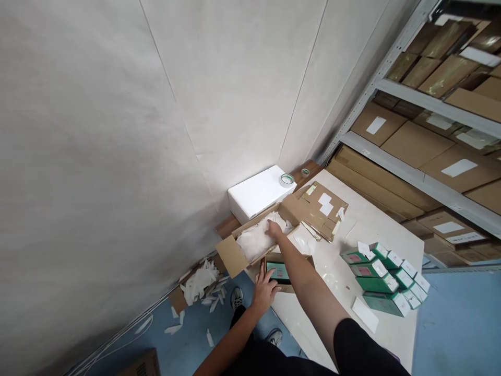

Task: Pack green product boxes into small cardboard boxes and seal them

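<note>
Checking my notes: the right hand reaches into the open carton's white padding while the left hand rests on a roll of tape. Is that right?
One slip: the head view shows the left hand resting on a small green box, not tape; the tape roll sits on the white foam box. The right hand does reach into the white padding of the open carton.

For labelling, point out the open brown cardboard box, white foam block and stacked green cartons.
open brown cardboard box (231, 257): head view, near flap.
white foam block (256, 193): head view, top face.
stacked green cartons (376, 284): head view, green side.
</note>
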`<move>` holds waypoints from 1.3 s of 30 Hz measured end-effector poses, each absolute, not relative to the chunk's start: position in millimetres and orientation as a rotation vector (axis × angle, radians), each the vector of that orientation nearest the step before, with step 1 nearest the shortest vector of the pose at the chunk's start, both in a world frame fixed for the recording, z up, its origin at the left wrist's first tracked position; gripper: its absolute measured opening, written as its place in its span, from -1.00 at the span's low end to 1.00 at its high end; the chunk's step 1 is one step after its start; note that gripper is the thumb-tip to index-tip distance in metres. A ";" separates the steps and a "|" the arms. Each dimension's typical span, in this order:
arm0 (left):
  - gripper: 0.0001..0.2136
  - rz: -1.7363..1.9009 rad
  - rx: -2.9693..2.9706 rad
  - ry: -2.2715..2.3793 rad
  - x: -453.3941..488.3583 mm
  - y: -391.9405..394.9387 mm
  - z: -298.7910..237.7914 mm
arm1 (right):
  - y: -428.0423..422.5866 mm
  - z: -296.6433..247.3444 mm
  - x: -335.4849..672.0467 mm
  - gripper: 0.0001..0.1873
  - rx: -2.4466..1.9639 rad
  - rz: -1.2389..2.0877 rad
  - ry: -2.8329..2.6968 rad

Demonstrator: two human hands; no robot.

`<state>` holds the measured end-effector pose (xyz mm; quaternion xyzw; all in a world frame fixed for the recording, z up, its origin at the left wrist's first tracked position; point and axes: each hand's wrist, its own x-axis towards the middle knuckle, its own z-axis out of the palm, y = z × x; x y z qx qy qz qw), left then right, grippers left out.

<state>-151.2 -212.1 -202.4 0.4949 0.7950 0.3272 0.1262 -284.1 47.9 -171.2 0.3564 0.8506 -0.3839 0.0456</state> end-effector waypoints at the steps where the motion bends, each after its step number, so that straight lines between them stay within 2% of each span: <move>1: -0.84 0.957 1.450 2.310 -151.3 -212.6 -203.1 | 46.2 -172.3 -284.5 -0.35 1.080 -1.180 2.601; 3: -0.85 0.959 1.467 2.309 -151.6 -213.3 -204.0 | 44.3 -171.6 -284.2 -0.50 1.066 -1.210 2.618; 6: -0.86 0.934 1.473 2.313 -152.2 -212.9 -204.1 | 46.0 -162.1 -279.3 -0.58 1.048 -1.276 2.687; 10: -0.84 0.873 1.459 2.319 -151.9 -209.5 -201.7 | 53.7 -138.6 -255.0 -0.52 1.035 -1.365 2.792; 13: -0.82 0.840 1.467 2.321 -148.7 -204.2 -198.0 | 59.9 -118.7 -221.0 -0.48 1.108 -1.553 2.901; 17: -0.84 0.799 1.529 2.324 -139.3 -191.1 -191.2 | 69.4 -93.9 -160.8 -0.45 1.284 -1.883 2.968; 22: -0.84 0.738 1.642 2.270 -118.4 -164.7 -181.2 | 80.6 -77.2 -59.3 -0.42 1.620 -2.012 2.944; 27: -0.77 0.669 1.753 2.144 -85.1 -133.9 -178.8 | 71.1 -86.0 56.1 -0.40 2.033 -1.952 2.821; 31: -0.79 0.635 1.827 2.057 -52.7 -109.9 -187.1 | 45.4 -113.6 119.7 -0.46 2.258 -1.815 2.734; 36: -0.86 0.588 1.869 1.939 -24.1 -76.2 -203.7 | 16.2 -157.4 164.4 -0.60 2.220 -1.659 2.669; 39: -0.92 0.530 1.815 1.926 -20.8 -59.4 -210.2 | 10.3 -170.7 188.3 -0.59 2.219 -1.618 2.625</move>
